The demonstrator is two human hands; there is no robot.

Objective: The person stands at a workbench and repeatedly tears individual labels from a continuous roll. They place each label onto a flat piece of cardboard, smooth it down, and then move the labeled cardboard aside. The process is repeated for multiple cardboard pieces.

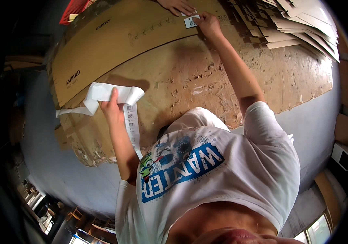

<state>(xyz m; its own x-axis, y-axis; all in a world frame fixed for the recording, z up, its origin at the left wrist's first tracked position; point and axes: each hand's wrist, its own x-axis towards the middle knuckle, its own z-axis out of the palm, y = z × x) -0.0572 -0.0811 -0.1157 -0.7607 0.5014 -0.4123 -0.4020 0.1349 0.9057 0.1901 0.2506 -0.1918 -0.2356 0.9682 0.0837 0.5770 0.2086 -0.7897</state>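
My left hand (113,110) grips a white strip of labels (101,92), thumb on top, with the strip curling over at its right. One end trails off to the left; another length, printed with small square codes (131,122), hangs down beside my forearm. Farther off, my right arm stretches out, and my right hand (209,25) pinches the right edge of a small white label (191,22) with a square code. That label lies against a long flat brown cardboard sheet (113,57) near its far right part. Another person's hand (177,5) rests flat on the cardboard beside the label.
Beneath the sheet is a worn, scuffed, cardboard-covered tabletop (190,81). Stacked flat cardboard pieces (292,28) lie at the far right, their edges overlapping. A red plastic basket (73,11) stands at the far left. Grey floor (76,179) surrounds the table.
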